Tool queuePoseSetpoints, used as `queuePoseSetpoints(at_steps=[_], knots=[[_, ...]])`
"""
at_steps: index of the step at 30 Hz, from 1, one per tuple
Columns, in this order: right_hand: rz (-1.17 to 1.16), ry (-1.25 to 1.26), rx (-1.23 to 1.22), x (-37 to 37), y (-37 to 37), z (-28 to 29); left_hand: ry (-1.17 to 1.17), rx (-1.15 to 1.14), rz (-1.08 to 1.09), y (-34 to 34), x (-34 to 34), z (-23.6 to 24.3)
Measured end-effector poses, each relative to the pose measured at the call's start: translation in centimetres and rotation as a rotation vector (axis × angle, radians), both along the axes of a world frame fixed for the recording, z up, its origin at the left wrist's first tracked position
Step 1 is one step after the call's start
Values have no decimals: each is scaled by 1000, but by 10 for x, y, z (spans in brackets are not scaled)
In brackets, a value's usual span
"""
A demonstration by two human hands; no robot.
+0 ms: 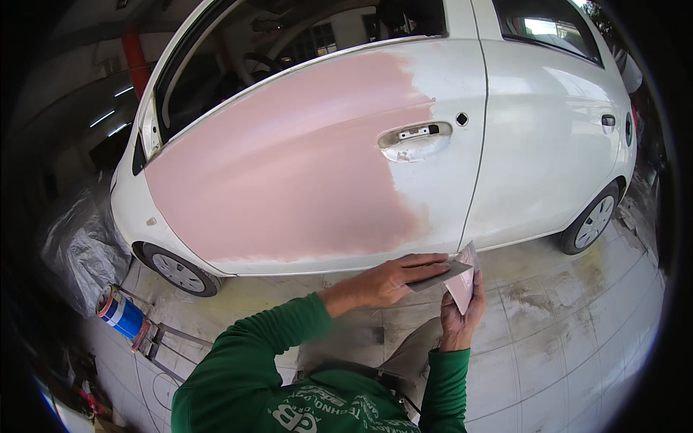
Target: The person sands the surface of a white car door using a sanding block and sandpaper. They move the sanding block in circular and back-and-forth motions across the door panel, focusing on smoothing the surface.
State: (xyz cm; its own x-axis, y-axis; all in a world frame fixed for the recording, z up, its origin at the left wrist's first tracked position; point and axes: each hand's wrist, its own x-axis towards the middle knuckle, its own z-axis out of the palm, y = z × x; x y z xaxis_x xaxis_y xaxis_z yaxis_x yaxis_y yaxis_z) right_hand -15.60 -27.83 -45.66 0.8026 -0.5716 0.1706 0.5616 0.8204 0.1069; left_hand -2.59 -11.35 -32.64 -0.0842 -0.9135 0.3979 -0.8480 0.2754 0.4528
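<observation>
My left hand grips a thin grey putty spreader, its fingers pressed along the blade. My right hand is closed on a second flat spreader, smeared with pink putty. The two blades meet or overlap at an angle; whether they touch is hard to tell. Both hands are in front of the lower edge of a white car's front door. A broad, smooth patch of pink putty covers most of that door and ends in a ragged edge near the bare handle recess.
A blue can stands on a low metal frame at the left. Crumpled clear plastic sheeting hangs near the car's front. The front wheel and rear wheel rest on a stained tile floor.
</observation>
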Motion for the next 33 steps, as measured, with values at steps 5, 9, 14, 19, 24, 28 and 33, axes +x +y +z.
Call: queuePoseSetpoints(at_steps=[5, 9, 14, 19, 24, 28, 33], knots=[[-100, 82, -3, -15, 14, 23, -651, 143, 151, 57, 72, 67], [-40, 145, -20, 1, 19, 4, -951, -285, 179, -9, 72, 220], [104, 268, 47, 22, 59, -25, -1443, -278, 203, -113, 89, 294], [168, 321, 30, 27, 70, -59, -1225, -89, 62, -153, 45, 290], [183, 364, 33, 32, 79, -58, -1596, -197, 260, -177, 100, 263], [169, 374, -7, 35, 74, -53, -1620, -137, 220, -153, 114, 261], [185, 318, 53, 37, 72, -43, -1711, 161, 302, -60, 110, 267]])
